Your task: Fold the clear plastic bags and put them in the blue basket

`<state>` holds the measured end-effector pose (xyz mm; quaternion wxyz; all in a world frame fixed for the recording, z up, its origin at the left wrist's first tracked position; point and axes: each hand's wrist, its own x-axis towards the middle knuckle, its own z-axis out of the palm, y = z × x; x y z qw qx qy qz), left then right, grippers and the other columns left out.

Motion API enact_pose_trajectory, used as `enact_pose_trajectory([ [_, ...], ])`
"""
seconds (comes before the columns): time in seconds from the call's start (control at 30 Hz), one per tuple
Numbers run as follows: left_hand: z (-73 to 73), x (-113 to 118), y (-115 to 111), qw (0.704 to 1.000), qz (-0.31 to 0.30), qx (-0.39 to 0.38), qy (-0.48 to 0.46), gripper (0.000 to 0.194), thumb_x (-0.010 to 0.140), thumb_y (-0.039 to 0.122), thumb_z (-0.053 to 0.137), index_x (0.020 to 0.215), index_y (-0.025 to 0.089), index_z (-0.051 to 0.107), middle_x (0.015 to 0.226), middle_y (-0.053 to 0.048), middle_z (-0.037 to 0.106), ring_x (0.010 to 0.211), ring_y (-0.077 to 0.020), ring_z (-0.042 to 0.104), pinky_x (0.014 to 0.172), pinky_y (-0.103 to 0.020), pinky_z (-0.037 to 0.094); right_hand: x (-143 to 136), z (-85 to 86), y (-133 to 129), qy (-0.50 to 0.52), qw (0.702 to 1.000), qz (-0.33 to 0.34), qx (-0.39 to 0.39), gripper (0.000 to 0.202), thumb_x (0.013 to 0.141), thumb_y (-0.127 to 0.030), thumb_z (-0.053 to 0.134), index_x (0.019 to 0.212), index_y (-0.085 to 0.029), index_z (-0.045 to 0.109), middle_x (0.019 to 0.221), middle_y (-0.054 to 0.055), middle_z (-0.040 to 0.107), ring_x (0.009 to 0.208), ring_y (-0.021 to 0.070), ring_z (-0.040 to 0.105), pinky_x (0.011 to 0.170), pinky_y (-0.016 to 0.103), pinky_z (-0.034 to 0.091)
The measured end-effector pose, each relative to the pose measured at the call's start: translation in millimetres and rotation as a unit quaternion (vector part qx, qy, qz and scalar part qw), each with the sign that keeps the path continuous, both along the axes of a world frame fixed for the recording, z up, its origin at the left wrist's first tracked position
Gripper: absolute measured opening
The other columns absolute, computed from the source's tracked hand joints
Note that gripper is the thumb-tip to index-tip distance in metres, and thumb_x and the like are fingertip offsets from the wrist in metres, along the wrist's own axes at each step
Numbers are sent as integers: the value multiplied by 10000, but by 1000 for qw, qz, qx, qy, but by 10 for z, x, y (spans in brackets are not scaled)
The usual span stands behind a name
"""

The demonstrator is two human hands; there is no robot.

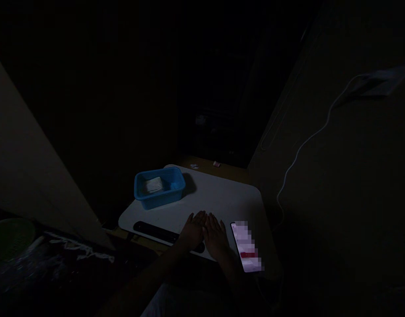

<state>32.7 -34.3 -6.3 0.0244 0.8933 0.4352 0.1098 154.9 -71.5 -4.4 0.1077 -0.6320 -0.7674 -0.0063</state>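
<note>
My left hand (192, 231) and my right hand (215, 234) lie side by side, palms down, at the near edge of a small white table (219, 189). Their fingers stretch forward, and the inner edges of the hands touch. Neither hand holds anything that I can see. Beneath my left wrist passes a long black strip (156, 231) along the table's front edge. Right of my right hand lies a phone (244, 246) with its screen lit and partly pixelated. A blue plastic basket (161, 202) stands at the table's left, with a pale block-like item (153, 184) inside.
The room is very dark. A white cable (300, 149) hangs down the right wall from a pale fixture (381, 81). Behind the table, a small pink-and-white item (216, 164) rests on a wooden surface (233, 171). A green round object (12, 237) is at the lower left.
</note>
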Motion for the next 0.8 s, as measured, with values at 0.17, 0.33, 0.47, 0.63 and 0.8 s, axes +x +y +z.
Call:
enact_pose_trajectory([
  [0.17,-29,7,10,1000,1,2,0,531,810,241,334,1326,138,266,1379,-84,282,1268,-196,219,1028,-403,167,3,49,-17,9,1000,1,-2,505,897,-339,85,1326,-139,260,1391,58,234,1292,151,157,1037,379,78],
  [0.33,-69,3,40,1000,-1,-6,16,532,819,234,302,1336,125,240,1396,-85,236,1281,-192,185,1030,-411,153,-3,57,-14,-6,1000,-8,-12,507,895,-347,87,1331,-143,247,1392,64,227,1292,152,160,1032,379,90],
  [0.47,-47,-9,43,999,-3,-6,32,542,811,234,299,1338,129,228,1401,-83,222,1282,-195,186,1026,-440,151,-11,51,-6,-12,1000,-8,-14,517,894,-355,78,1331,-134,243,1395,69,218,1293,150,153,1032,378,80],
  [0.63,18,-11,20,999,-5,-14,34,535,814,230,270,1337,125,223,1399,-86,220,1283,-193,182,1020,-489,117,-22,83,-12,-9,1000,-14,-20,523,892,-357,73,1328,-130,253,1394,74,219,1296,150,142,1031,381,65],
  [0.8,51,-12,-4,999,-8,-8,33,529,818,246,272,1335,137,232,1395,-92,230,1281,-202,189,1012,-504,121,-23,90,-9,-8,1000,-12,-25,521,891,-363,80,1328,-139,256,1393,73,226,1297,152,137,1029,386,67],
])
